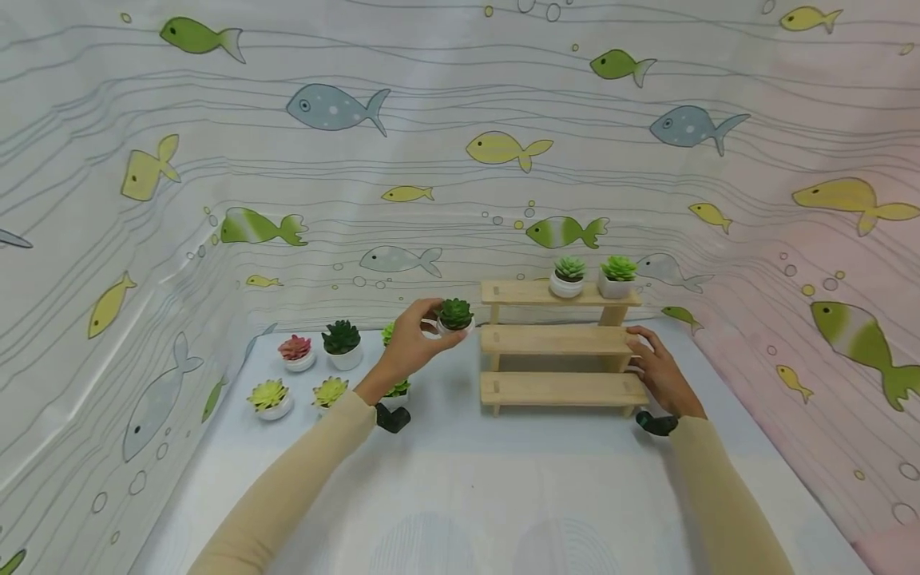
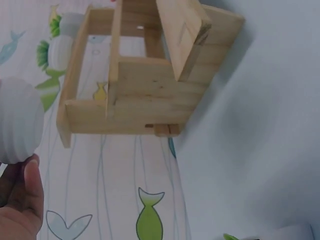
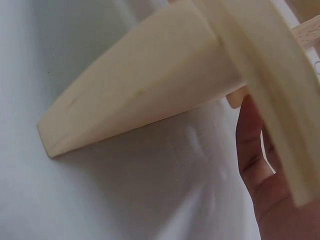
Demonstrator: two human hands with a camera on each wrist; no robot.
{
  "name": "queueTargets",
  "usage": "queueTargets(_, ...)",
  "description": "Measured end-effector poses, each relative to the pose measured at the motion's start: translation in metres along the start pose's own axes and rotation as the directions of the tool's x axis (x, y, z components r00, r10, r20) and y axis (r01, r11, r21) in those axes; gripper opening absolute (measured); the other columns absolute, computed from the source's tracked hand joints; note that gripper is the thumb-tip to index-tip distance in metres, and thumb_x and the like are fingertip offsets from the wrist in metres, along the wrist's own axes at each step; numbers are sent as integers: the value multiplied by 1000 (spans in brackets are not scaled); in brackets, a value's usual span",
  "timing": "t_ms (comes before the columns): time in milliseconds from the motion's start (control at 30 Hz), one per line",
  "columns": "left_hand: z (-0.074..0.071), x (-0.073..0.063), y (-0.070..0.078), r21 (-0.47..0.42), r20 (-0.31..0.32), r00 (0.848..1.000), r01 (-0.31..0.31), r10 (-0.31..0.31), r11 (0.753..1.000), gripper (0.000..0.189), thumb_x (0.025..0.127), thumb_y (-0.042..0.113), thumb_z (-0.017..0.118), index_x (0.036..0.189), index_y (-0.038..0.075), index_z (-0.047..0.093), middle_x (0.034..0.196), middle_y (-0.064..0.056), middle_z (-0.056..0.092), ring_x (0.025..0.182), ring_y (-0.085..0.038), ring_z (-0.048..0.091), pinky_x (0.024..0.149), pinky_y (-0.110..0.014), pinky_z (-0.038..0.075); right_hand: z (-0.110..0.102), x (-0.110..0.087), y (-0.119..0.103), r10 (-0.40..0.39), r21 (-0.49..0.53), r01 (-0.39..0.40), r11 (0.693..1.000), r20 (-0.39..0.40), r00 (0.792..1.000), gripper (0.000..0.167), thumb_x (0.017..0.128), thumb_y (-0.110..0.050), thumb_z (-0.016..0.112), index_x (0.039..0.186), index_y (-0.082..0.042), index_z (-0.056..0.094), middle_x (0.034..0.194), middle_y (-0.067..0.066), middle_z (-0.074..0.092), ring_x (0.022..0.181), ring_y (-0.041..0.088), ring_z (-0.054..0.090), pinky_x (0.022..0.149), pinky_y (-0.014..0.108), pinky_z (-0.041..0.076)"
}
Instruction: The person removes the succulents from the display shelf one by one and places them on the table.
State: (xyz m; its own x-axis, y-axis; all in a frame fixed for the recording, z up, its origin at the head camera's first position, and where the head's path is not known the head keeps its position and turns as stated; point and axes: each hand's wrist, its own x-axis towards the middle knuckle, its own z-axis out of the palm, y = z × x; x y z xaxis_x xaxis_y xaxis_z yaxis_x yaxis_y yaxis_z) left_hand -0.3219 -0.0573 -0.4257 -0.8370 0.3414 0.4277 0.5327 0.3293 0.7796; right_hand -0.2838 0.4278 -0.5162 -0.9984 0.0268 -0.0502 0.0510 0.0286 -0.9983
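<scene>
My left hand [image 1: 413, 345] pinches a small dark green succulent [image 1: 455, 314] in a white pot, held up just left of the three-tier wooden shelf [image 1: 553, 341]. In the left wrist view that ribbed white pot [image 2: 20, 120] is at the left edge, apart from the shelf, with the thumb and fingers under it. My right hand [image 1: 663, 374] grips the right end of the shelf near the middle tier. The right wrist view shows its fingers [image 3: 250, 145] partly behind a board. Two potted green succulents, one paler [image 1: 569, 275] and one brighter [image 1: 618, 276], stand on the top tier's right half.
To the left stand several potted succulents: a pink one [image 1: 297, 351], a dark green one [image 1: 342, 343], and yellow-green ones [image 1: 269, 398] [image 1: 331, 393]. My left forearm partly covers two green ones [image 1: 395, 390]. A fish-print sheet [image 1: 431, 216] rises behind the table [image 1: 460, 479].
</scene>
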Motion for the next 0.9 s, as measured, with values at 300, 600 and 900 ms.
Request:
queueTargets(300,-12,-17,-4,43,-20,1000,-14,15,999,69,87,37,85,143,9,57,128,-6,60,105,-20,61,87,-39,56,1,-11,-12,25,35,-25,999,8,1000,44,108,-39,55,148,-33,39,137,3,42,119,26,53,87,29,53)
queueTargets(600,-27,-41,-10,80,-23,999,33,-32,996,72,87,40,84,144,9,55,130,-6,61,106,-20,62,90,-42,55,-5,-5,2,-7,16,7,1000,5,1000,49,106,-47,54,151,-35,36,140,2,41,123,27,50,86,28,52)
queueTargets(900,-49,-66,-11,65,-21,996,92,-91,994,74,87,38,84,147,7,53,134,-8,60,108,-25,63,93,-46,54,0,-4,2,-25,47,24,999,19,999,47,108,-41,54,151,-33,37,136,1,43,117,24,54,85,29,53)
